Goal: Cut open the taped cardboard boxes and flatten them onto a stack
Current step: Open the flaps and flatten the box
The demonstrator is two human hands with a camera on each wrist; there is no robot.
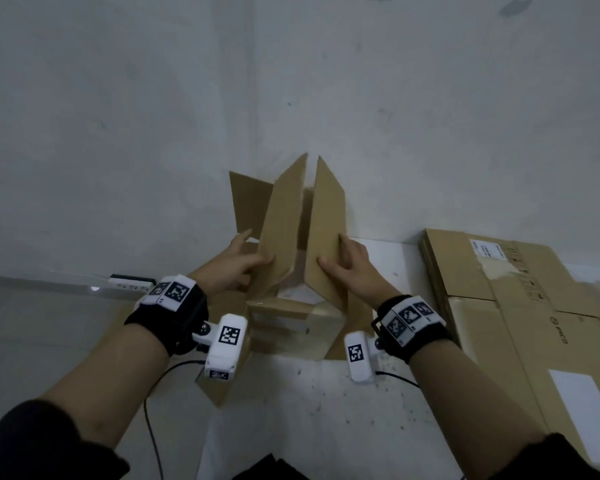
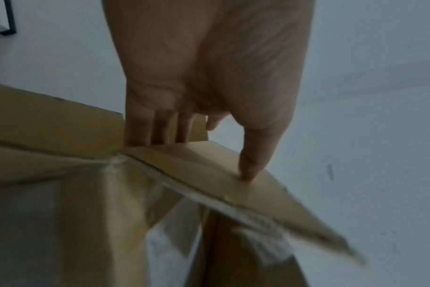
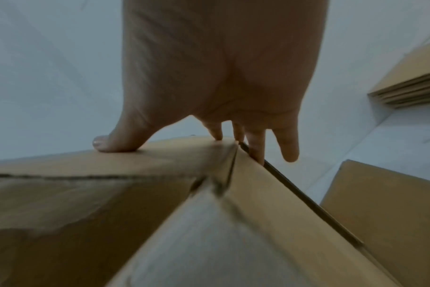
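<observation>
I have the opened cardboard box [image 1: 293, 244] up off the white worktop [image 1: 326, 403], against the corner of the pale wall [image 1: 153, 116], with its flaps fanned out. My left hand [image 1: 234, 268] pinches the left flap [image 1: 281, 223]: in the left wrist view my thumb [image 2: 254, 155] presses on its outer face while the other fingers [image 2: 160, 126] go behind the edge. My right hand [image 1: 352, 271] has its grip on the right flap [image 1: 328, 216] the same way, thumb [image 3: 115, 143] flat on the near face, fingers [image 3: 255, 143] tucked over the far edge, little finger sticking out free. The two flaps stand nearly upright and close together, with a narrow gap between them. Looking down into the box I see only its own cardboard walls and a pale patch, maybe the worktop showing through; the view is too dim to be sure.

To my right lies the stack of flattened boxes [image 1: 520, 299], its near edge just beside my right wrist, and its top sheet carries white labels. Bare worktop lies open in front of me.
</observation>
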